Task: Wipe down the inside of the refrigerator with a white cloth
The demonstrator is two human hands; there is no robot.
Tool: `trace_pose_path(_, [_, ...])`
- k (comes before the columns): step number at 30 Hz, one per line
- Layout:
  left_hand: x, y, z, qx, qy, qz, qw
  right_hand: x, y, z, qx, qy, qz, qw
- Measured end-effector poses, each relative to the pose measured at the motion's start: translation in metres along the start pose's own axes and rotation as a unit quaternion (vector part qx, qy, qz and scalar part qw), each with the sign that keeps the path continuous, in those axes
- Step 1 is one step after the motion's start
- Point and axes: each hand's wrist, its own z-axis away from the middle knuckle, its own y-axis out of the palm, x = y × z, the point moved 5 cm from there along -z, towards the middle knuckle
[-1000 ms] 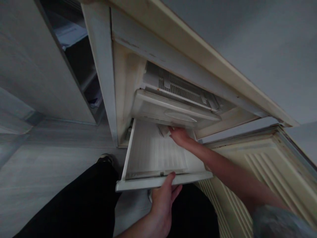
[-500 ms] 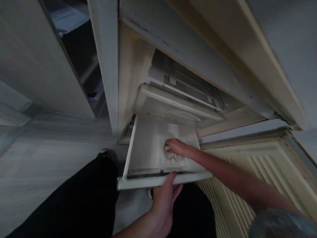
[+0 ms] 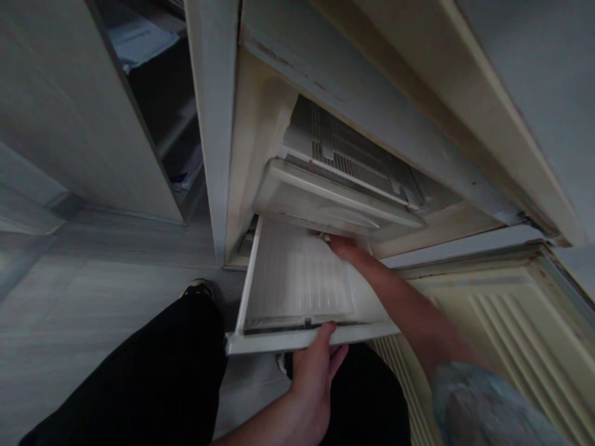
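A white freezer drawer (image 3: 279, 272) is pulled partway out of the fridge compartment. My left hand (image 3: 316, 362) grips its front edge, thumb on top and fingers below. Deep inside the drawer, near its back, is my right hand (image 3: 343, 246), partly hidden under the panel above. Only a bit of a whitish cloth (image 3: 321, 235) shows at its fingertips, pressed against the drawer's bottom.
Above the drawer sits a second drawer front (image 3: 339, 201), below a slatted grey shelf (image 3: 357, 155). The fridge door (image 3: 488, 322) stands open at the right. An open cabinet (image 3: 158, 105) with papers is at the left. My legs (image 3: 153, 371) straddle the drawer.
My right hand has moved with the cloth from the middle of the drawer toward its back. My left hand keeps its hold on the front edge.
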Motion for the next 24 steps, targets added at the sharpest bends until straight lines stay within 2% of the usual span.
trace_pose_path(3, [-0.002,0.000,0.002,0.009,-0.006,0.000,1.000,-0.009,0.011,-0.009,-0.006,0.001,-0.014,1.000])
trace_pose_path(6, [-0.002,0.000,0.003,0.016,-0.004,-0.002,1.000,-0.015,0.021,0.006,0.036,-0.050,0.001,0.998])
trace_pose_path(10, [0.001,-0.002,-0.001,0.023,0.009,0.003,1.000,-0.010,0.046,0.062,0.171,-0.142,0.003,0.975])
trace_pose_path(14, [0.001,-0.001,-0.001,0.012,0.012,-0.006,1.000,0.017,0.070,0.125,0.339,-0.230,-0.010,0.912])
trace_pose_path(16, [-0.001,0.003,0.001,0.014,0.016,-0.013,1.000,0.028,0.071,0.140,0.392,-0.253,0.003,0.885])
trace_pose_path(17, [-0.003,0.004,0.002,0.018,0.020,-0.014,1.000,0.031,0.067,0.139,0.387,-0.248,0.026,0.888])
trace_pose_path(18, [-0.004,0.006,0.003,0.018,0.023,-0.014,0.999,0.031,0.060,0.130,0.350,-0.225,0.056,0.908])
trace_pose_path(21, [-0.004,0.007,0.003,0.014,0.029,-0.008,0.999,0.026,0.023,0.084,0.151,-0.105,0.137,0.973])
trace_pose_path(22, [-0.003,0.006,0.002,0.008,0.026,-0.007,1.000,0.023,0.012,0.066,0.096,-0.069,0.147,0.982])
trace_pose_path(24, [0.000,0.003,0.001,-0.004,0.017,-0.007,1.000,0.020,-0.002,0.035,0.053,-0.045,0.137,0.988])
